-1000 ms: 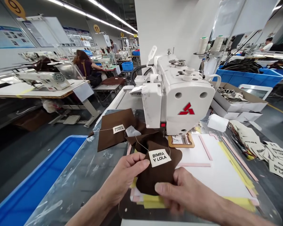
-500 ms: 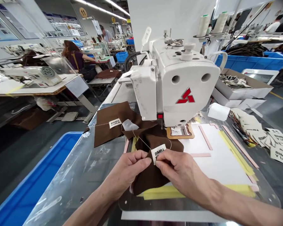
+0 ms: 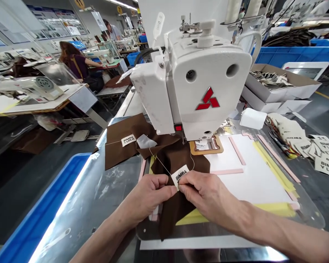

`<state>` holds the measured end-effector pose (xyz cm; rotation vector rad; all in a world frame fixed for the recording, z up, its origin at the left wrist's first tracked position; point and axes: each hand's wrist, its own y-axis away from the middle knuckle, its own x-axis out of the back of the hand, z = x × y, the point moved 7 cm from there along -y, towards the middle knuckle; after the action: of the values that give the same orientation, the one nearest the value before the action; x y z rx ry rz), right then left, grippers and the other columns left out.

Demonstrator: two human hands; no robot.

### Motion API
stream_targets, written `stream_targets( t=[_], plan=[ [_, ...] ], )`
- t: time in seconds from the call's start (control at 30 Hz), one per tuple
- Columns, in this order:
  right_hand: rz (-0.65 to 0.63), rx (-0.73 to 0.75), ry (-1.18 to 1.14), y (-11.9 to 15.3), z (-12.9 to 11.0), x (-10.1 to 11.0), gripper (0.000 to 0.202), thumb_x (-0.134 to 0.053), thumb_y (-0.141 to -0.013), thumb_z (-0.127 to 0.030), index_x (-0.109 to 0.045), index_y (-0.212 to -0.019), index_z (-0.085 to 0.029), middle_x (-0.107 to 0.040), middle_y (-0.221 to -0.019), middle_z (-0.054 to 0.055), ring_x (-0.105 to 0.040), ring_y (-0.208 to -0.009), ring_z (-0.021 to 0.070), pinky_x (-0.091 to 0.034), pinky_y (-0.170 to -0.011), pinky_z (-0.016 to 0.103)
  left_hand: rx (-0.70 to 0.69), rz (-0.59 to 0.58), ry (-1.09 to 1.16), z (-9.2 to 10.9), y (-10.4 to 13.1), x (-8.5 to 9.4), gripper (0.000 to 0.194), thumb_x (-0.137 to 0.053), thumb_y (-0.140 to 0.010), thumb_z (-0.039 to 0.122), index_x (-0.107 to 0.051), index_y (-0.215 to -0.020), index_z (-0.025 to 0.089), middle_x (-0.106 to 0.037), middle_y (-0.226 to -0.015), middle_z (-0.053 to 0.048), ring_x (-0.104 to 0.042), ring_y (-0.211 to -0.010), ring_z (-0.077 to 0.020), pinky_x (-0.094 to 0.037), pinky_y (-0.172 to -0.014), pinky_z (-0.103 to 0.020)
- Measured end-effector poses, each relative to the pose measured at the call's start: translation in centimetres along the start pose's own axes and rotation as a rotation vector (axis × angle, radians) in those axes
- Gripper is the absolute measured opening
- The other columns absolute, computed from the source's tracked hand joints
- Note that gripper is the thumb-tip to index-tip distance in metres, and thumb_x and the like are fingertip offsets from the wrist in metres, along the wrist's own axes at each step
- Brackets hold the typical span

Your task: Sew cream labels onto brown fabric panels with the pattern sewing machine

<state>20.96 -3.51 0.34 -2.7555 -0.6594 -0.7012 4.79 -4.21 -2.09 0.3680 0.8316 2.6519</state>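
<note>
- Head view: the left hand [image 3: 153,191] has its thumb and index finger pinched narrowly at the edge of a dark brown, soft fabric piece [image 3: 174,210]; whether the label's corner is caught too, I cannot tell.
- The right hand [image 3: 212,191] pinches a small cream fabric label [image 3: 179,174] with black lettering between thumb and index finger, covering part of its lower line.
- That label sits tilted over the brown piece, between the two hands and in front of the machine head; pale threads run from it, one toward the upper left, one upward on the right.
- A flat brown fabric panel [image 3: 117,153] lies to the left, bearing a second cream label [image 3: 128,140], with a whitish scrap [image 3: 146,142] just beside it.
- The white sewing machine head [image 3: 208,84] with a red emblem stands above a tan rectangular frame [image 3: 193,151].
- Under and right of the fabric is a white sheet [image 3: 252,186] edged with pink and yellow strips.
- A spread pile of cream labels [image 3: 308,146] lies at right, near a folded white cloth [image 3: 253,118].
- At left, a blue plastic bin [image 3: 52,201] stands beside the table [image 3: 98,190].
</note>
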Motion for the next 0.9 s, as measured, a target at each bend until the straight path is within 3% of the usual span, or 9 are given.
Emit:
stream_targets(
  t=[0.17,0.37,0.9],
  plan=[
    [0.005,0.009,0.023,-0.06,-0.15,0.17,0.015,-0.055,-0.099,-0.013,-0.061,-0.088,-0.020,-0.063,-0.076,-0.002,-0.055,-0.065,0.0115,-0.043,-0.060,0.024,0.000,-0.010,-0.003,0.04,0.08,0.07,0.040,-0.077,-0.081,0.055,-0.062,-0.072,0.018,-0.048,-0.050,0.005,-0.044,-0.043,-0.0098,-0.034,-0.042,-0.020],
    [-0.009,0.037,0.008,0.03,-0.17,0.08,0.016,-0.052,-0.099,-0.011,-0.062,-0.090,-0.020,-0.065,-0.081,-0.001,-0.059,-0.070,0.0118,-0.045,-0.065,0.024,0.003,-0.006,0.016,0.01,0.09,0.14,0.037,-0.077,-0.081,0.052,-0.068,-0.079,0.016,-0.055,-0.062,0.003,-0.047,-0.050,-0.0096,-0.037,-0.046,-0.019],
    [-0.010,0.091,0.101,0.19,-0.06,-0.33,0.015,-0.051,-0.101,-0.011,-0.060,-0.092,-0.021,-0.064,-0.082,-0.001,-0.058,-0.069,0.0122,-0.044,-0.064,0.026,0.033,0.022,-0.014,-0.30,0.23,-0.01,0.042,-0.078,-0.077,0.058,-0.064,-0.077,0.018,-0.050,-0.052,0.005,-0.045,-0.043,-0.0098,-0.039,-0.042,-0.020]
  ],
)
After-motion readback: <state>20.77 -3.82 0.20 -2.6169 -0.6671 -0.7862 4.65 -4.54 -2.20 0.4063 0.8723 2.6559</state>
